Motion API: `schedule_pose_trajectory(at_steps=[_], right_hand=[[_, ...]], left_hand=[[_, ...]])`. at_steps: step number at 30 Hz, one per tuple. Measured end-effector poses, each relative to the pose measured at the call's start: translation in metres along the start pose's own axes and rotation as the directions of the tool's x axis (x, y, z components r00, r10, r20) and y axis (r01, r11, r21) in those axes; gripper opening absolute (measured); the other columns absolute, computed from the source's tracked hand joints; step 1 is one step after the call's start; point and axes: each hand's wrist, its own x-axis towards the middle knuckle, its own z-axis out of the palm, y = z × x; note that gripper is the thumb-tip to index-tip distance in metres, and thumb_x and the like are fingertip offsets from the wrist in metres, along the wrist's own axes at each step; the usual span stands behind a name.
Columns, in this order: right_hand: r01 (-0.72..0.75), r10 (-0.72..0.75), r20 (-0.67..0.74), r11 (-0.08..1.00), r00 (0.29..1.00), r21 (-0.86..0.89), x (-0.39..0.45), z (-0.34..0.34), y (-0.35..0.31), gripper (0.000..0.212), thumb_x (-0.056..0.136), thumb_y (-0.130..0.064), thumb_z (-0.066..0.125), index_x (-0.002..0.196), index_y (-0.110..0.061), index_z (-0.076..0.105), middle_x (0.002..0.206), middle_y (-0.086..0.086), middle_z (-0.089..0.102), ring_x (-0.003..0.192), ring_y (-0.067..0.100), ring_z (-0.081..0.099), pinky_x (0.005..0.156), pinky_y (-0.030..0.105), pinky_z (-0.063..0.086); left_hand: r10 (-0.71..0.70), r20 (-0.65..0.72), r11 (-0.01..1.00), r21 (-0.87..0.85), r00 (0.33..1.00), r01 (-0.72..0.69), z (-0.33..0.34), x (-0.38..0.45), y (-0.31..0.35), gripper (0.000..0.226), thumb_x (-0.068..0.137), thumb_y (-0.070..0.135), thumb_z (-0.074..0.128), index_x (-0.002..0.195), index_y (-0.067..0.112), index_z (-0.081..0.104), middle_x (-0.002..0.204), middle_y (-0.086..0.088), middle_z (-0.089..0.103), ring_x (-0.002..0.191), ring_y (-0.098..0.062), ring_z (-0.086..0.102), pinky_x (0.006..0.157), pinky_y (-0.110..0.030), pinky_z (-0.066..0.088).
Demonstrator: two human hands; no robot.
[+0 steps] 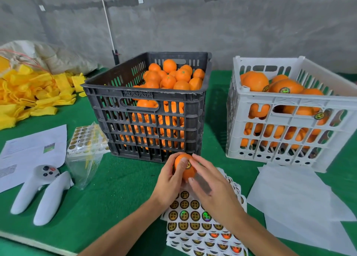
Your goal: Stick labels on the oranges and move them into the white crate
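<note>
Judging by how the fruit is divided, the job sits somewhere near its middle: the white crate (pixel 289 120) at the right of the frame already holds a good heap of labelled oranges (pixel 284 87), dark round stickers showing on several of them, while the black crate (pixel 146 109) at centre is still heaped with bare oranges (pixel 170 76) waiting their turn. Low in the middle of the frame, just in front of the black crate, the left hand (pixel 172 180) curls its fingers and thumb round one orange (pixel 185 168), which already carries a round label (pixel 188 165) on its near face. The right hand (pixel 210 184) hovers just beside it with fingers loosely straight and slightly blurred, gripping nothing that I can make out (whether a fingertip actually touches the label I cannot tell). So this piece of fruit looks labelled and, by my reading, only needs carrying across to the white crate at the right. Beneath both wrists lie the sticker sheets (pixel 195 217), most rows full, so supply seems no constraint. Blank backing sheets (pixel 289 197) lie at lower right, below the white crate. A bagged pack of further stickers (pixel 85 138) rests left of the black crate. Plenty of bare fruit remains, so many more rounds are left.
</note>
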Motion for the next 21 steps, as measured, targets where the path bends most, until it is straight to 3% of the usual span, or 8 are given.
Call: schedule_pose_trajectory(at_steps=[3,6,8,11,14,18,21], right_hand=[[0.096,-0.112,-0.069,0.974,0.991,-0.207,-0.002,0.002,-0.009,0.064,0.102,-0.047,0.049,0.161,-0.032,0.028,0.167,-0.022,0.016,0.137,0.002,0.047,0.105,0.030,0.052],[0.115,-0.194,-0.209,0.934,0.959,-0.337,0.012,-0.004,-0.022,0.076,0.097,-0.042,0.064,0.160,-0.018,0.030,0.168,-0.007,0.025,0.130,0.013,0.058,0.100,0.024,0.052],[0.084,-0.188,-0.315,0.945,0.930,-0.316,0.025,-0.019,-0.030,0.078,0.097,-0.039,0.068,0.160,-0.013,0.030,0.166,-0.003,0.030,0.134,0.014,0.055,0.098,0.024,0.052],[0.069,-0.210,-0.470,0.952,0.858,-0.300,0.041,-0.055,-0.037,0.072,0.102,-0.052,0.050,0.159,-0.013,0.030,0.164,-0.002,0.034,0.140,0.002,0.040,0.101,0.019,0.045],[0.039,-0.269,-0.573,0.924,0.774,-0.381,0.062,-0.098,-0.039,0.069,0.104,-0.051,0.045,0.158,-0.010,0.033,0.161,0.004,0.040,0.144,0.008,0.038,0.112,0.021,0.035],[-0.102,-0.253,-0.645,0.882,0.721,-0.460,0.093,-0.164,-0.036,0.069,0.099,-0.030,0.059,0.157,-0.004,0.032,0.159,0.013,0.041,0.146,0.027,0.039,0.117,0.040,0.034],[-0.240,-0.213,-0.652,0.811,0.728,-0.533,0.119,-0.207,-0.031,0.064,0.101,-0.020,0.060,0.157,-0.004,0.033,0.163,0.014,0.034,0.150,0.029,0.033,0.122,0.041,0.028]], left_hand=[[0.019,-0.013,0.999,-0.039,1.000,-0.020,0.002,0.001,0.013,0.040,0.102,0.057,0.048,0.128,0.033,0.067,0.115,0.008,0.073,0.106,-0.016,0.071,0.083,-0.028,0.059],[0.070,0.012,0.994,-0.090,0.997,-0.069,0.007,0.005,0.038,0.048,0.100,0.061,0.048,0.137,0.033,0.063,0.120,0.006,0.071,0.107,-0.012,0.071,0.087,-0.028,0.058],[0.086,0.066,0.989,-0.125,0.994,-0.077,0.015,0.007,0.058,0.062,0.096,0.068,0.052,0.147,0.033,0.054,0.135,0.000,0.064,0.118,-0.016,0.068,0.099,-0.038,0.057],[0.151,0.185,0.982,-0.137,0.971,-0.127,0.031,0.014,0.097,0.074,0.090,0.072,0.058,0.156,0.042,0.038,0.139,-0.003,0.059,0.117,-0.022,0.067,0.106,-0.051,0.054],[0.264,0.239,0.964,-0.074,0.934,-0.254,0.055,0.034,0.142,0.078,0.095,0.061,0.059,0.162,0.041,0.024,0.131,0.027,0.062,0.121,-0.011,0.068,0.107,-0.036,0.053],[0.376,0.272,0.919,0.009,0.886,-0.393,0.098,0.085,0.199,0.068,0.108,0.032,0.056,0.165,0.021,0.021,0.149,-0.001,0.058,0.124,-0.003,0.065,0.104,-0.016,0.048],[0.440,0.336,0.871,0.067,0.833,-0.487,0.132,0.122,0.233,0.056,0.110,0.018,0.051,0.163,0.015,0.031,0.153,0.000,0.051,0.132,-0.004,0.056,0.115,-0.026,0.045]])
